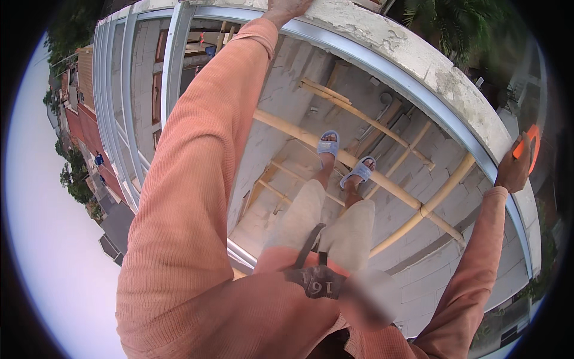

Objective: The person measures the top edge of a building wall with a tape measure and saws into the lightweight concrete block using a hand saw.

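Note:
My left hand is at the top edge of the picture, on the pale rough wall top beside the metal channel. The picture's edge cuts off most of its fingers, so its grip does not show. On the right, my right hand is closed around an orange tool at the outer edge of the wall top. The tool looks flat with a bright orange body; its exact kind is not clear. Both of my arms are in salmon-coloured sleeves and are spread wide.
My feet, in light blue slides, stand on a bamboo pole high above a floor. More bamboo poles cross the room below. Metal studs rise at the left. Rooftops lie beyond, and palm leaves hang past the wall.

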The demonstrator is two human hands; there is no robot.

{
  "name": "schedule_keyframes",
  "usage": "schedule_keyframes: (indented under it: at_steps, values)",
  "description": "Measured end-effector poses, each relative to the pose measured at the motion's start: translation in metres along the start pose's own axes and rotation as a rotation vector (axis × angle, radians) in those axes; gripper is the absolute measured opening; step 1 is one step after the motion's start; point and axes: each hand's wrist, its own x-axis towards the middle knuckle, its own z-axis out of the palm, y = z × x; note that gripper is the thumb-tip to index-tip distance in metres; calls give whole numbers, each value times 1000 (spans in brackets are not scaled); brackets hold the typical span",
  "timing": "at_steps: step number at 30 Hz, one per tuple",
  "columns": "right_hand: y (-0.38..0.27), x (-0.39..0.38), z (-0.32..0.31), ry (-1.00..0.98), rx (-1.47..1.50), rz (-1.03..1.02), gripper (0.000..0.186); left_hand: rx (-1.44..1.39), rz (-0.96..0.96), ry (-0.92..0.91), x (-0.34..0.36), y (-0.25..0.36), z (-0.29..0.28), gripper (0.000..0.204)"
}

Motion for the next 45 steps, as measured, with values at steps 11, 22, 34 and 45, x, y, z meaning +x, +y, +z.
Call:
schedule_keyframes:
  at_steps: [11,22,34,45]
  values:
    - [-5,-2,2,41,34,-53,29,-58,-23,41,-3,-17,1,58]
    - [-7,-3,-4,18,23,-76,28,283,134,30,0,-14,-3,40]
    - [-16,-8,-12,93,58,-117,38,56,-131,-103,-2,-18,-5,62]
    - [-27,-8,-17,83,-8,-104,55,86,-115,-137,2,-18,-7,62]
